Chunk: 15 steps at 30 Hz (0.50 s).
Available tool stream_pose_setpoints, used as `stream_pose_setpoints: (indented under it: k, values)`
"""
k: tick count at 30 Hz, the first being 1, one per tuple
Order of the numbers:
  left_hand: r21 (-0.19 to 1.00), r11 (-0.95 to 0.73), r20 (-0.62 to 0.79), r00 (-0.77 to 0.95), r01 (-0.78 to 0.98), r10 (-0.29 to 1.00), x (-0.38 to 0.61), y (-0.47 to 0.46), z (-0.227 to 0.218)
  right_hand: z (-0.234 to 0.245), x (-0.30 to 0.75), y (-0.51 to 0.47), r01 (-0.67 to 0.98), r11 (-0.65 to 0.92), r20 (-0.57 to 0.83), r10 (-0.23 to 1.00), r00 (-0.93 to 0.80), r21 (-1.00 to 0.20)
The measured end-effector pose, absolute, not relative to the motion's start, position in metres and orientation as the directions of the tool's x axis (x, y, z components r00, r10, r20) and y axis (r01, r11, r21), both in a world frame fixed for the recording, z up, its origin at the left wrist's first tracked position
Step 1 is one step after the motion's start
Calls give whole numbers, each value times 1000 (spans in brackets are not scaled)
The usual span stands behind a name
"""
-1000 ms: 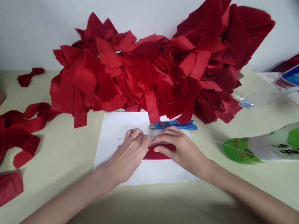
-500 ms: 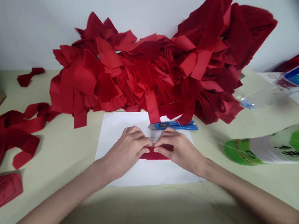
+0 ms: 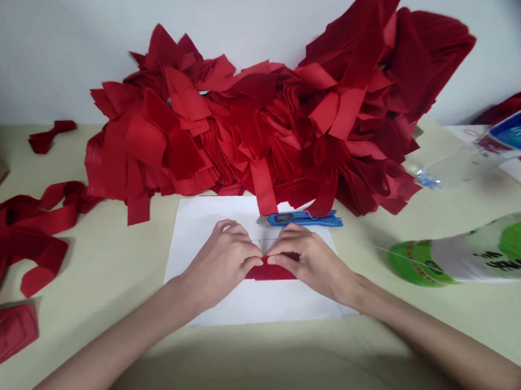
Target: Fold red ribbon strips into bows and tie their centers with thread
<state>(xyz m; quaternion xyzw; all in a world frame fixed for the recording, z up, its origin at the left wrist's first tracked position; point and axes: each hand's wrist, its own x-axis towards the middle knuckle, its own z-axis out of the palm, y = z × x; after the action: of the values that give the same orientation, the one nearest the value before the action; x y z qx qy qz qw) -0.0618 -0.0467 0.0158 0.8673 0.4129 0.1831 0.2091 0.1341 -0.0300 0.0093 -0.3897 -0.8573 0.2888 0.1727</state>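
Fabric strip (image 3: 270, 272), deep red, lies flat on a white paper sheet (image 3: 203, 220) at the lower centre of the frame, its middle covered by the hands. The left hand (image 3: 218, 264) and right hand (image 3: 311, 260) come in from either side, fingers curled, and meet at the strip's upper edge. Both look closed in a pinch on the fabric, though the fingertips hide how firmly it is held.

Just above the right hand, a blue utility knife (image 3: 301, 217) lies across the paper's top edge, its metal end pointing left. A careless shift of that hand could bring it against the blade if any is exposed, or knock the knife onto the strip. Behind the sheet, a large heap of red fabric pieces (image 3: 255, 129) rises against the white wall (image 3: 50, 49), with a hanging strip (image 3: 264, 185) reaching the paper. Jogging the heap could send pieces sliding across the work. The strip could also shift out of line if either hand eases its pinch unevenly.

Looser red strips (image 3: 23, 225) trail over the bench (image 3: 112, 261) at the left, and a green-labelled plastic bottle (image 3: 468, 257) lies on its side at the right.
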Motion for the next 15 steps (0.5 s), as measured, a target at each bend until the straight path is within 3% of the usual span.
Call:
stream_pose_setpoints:
  k: [15]
  values:
    - [555, -536, 141, 563, 636, 815, -60, -45, 11, 12, 131, -32, 596, 524, 55, 777, -627, -609]
